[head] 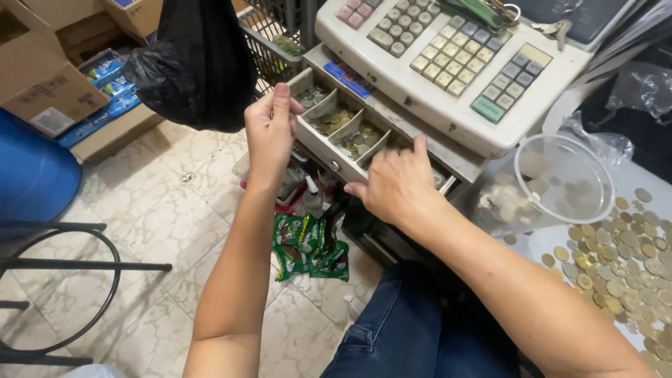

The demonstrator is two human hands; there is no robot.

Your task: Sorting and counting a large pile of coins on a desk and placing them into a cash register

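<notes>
Drawer (350, 129) of coins pulled open under the register (448, 63), long axis running from upper left to lower right, its open front facing the person. Left hand (269, 133) at the drawer's left end, fingers curled together, thumb up against the corner divider; can't tell if it pinches a coin. Right hand (395, 185) lies over the drawer's right compartments, palm down, fingers tucked in out of sight, thumb raised; grip can't be told. Middle compartments uncovered, coins visible in three of them. Drawer front edge overhangs the floor (154, 203), free air below it. Snack packets (311, 245), green, hang just under the drawer. Black bag (196, 56) hangs close by the left hand, crowding that side. Right of the register, a clear tub (563, 178) on a pale counter (546, 241) with loose coins (623, 259) spread beside it, close to the right forearm. Tiled floor, cartons (49, 84) and a blue drum (31, 171) at far left, black chair frame (70, 280) lower left.
</notes>
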